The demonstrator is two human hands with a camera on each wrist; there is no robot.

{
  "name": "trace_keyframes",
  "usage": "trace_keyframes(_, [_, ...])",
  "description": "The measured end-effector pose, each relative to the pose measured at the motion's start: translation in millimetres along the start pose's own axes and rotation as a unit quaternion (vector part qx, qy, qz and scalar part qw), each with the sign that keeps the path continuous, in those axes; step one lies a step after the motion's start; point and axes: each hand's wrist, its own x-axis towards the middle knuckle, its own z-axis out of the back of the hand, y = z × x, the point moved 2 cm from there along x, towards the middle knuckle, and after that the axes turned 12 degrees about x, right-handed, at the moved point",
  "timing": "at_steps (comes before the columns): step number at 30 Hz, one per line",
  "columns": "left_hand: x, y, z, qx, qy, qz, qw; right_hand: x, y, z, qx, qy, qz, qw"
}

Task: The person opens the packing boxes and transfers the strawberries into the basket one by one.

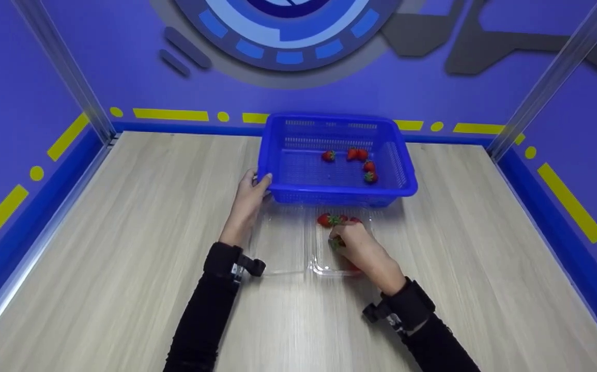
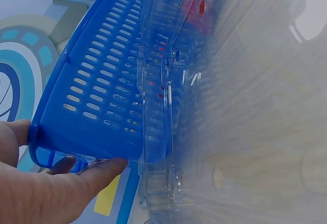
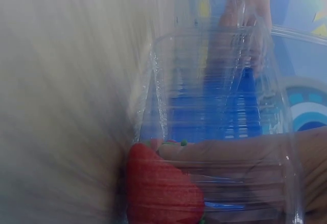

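Note:
At the blue basket's (image 1: 337, 192) front left corner, my left hand (image 1: 249, 199) grips the rim, thumb on one side and fingers on the other, as the left wrist view also shows. My right hand (image 1: 363, 248) reaches down into a clear plastic clamshell box (image 1: 329, 271) in front of the basket. Its curled fingers pinch a strawberry (image 1: 336, 243), mostly hidden beneath them with green leaves showing. Just beyond those fingers lie more strawberries (image 1: 325, 220) in the box. Through the clear wall, the right wrist view shows a large red strawberry (image 3: 158, 188) close to the camera.
Several strawberries (image 1: 370, 177) lie inside the basket, mostly toward its right side. The box's clear lid (image 1: 282, 243) lies spread to the left, between the forearms. Blue printed walls (image 1: 298, 98) enclose the wooden table (image 1: 138, 232) at the back and sides.

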Motion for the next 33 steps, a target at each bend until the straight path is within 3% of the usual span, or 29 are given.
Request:
trace_keyframes(12, [-1.8, 1.8, -1.4, -0.012, 0.009, -0.012, 0.9998, -4.8, 5, 12, 0.01, -0.017, -0.012, 0.9997])
trace_keyframes(16, [-1.9, 1.8, -1.3, -0.024, 0.007, -0.018, 0.9995, -8.5, 15, 26, 0.025, -0.028, -0.018, 0.9992])
trace_keyframes(24, [-0.3, 1.9, -1.1, -0.022, 0.009, -0.011, 0.9996, -22.2, 36, 61, 0.022, -0.082, 0.025, 0.996])
trace_keyframes(33, [-0.8, 0.9, -1.4, -0.006, 0.0, -0.006, 1.0, -43.7, 58, 96, 0.019, -0.138, 0.036, 0.9896])
